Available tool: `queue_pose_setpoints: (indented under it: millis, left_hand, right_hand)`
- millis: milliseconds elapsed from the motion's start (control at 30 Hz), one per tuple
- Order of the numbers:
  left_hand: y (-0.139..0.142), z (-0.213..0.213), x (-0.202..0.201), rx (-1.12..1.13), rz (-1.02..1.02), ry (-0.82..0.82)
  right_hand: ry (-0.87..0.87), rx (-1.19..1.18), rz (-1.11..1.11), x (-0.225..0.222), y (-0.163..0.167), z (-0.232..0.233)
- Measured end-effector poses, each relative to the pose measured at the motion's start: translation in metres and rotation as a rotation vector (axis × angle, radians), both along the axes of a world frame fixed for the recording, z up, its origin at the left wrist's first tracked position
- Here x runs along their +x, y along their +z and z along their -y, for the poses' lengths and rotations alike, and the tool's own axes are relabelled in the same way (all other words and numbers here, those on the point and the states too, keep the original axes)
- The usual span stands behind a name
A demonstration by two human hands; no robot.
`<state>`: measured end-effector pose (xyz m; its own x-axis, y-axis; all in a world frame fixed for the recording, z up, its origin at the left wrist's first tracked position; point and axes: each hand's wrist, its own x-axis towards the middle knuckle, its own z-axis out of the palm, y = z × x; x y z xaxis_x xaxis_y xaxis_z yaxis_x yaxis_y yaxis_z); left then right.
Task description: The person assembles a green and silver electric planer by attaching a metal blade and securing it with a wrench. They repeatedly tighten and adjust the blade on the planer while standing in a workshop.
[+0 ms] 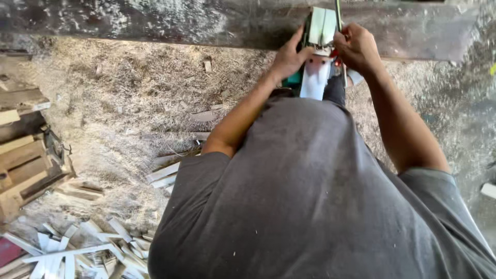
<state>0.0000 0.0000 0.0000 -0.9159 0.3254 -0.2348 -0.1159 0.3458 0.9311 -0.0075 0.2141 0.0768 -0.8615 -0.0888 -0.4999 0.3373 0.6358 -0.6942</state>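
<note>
Left hand (289, 57) & right hand (355, 47) grip power tool (321, 31) btwn them.

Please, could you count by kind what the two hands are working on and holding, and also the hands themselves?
Hands: 2, left hand and right hand
Green power tool: 1, gripped by both hands
Long wooden plank: 1, under the tool
Total: 4

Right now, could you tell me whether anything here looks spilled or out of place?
Yes: sawdust blankets the floor, and pale offcuts lie scattered at lower left. Both hands, left and right, grip a green tool.
</note>
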Motion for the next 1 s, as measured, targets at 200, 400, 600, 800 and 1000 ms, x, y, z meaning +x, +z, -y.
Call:
queue_pose_setpoints:
  millis: [200, 400, 600, 800, 1000]
  left_hand:
    - [0.017, -0.003, 0.003, -0.012, 0.167, -0.022]
    - [0.016, 0.019, -0.005, -0.012, 0.129, -0.028]
    - [0.030, 0.025, -0.006, -0.071, 0.156, -0.030]
    - [0.053, 0.028, -0.006, -0.196, 0.161, -0.024]
    - [0.029, 0.024, -0.020, -0.184, 0.007, 0.052]
  right_hand:
    - [0.018, -0.068, 0.041, 0.000, 0.000, 0.006]
    - [0.034, -0.011, 0.072, -0.007, -0.014, 0.037]
    - [0.355, 0.322, -0.506, -0.002, -0.048, 0.040]
    - [0.052, 0.377, -0.407, 0.020, -0.017, 0.080]
    - [0.067, 0.359, -0.423, 0.006, -0.012, 0.084]
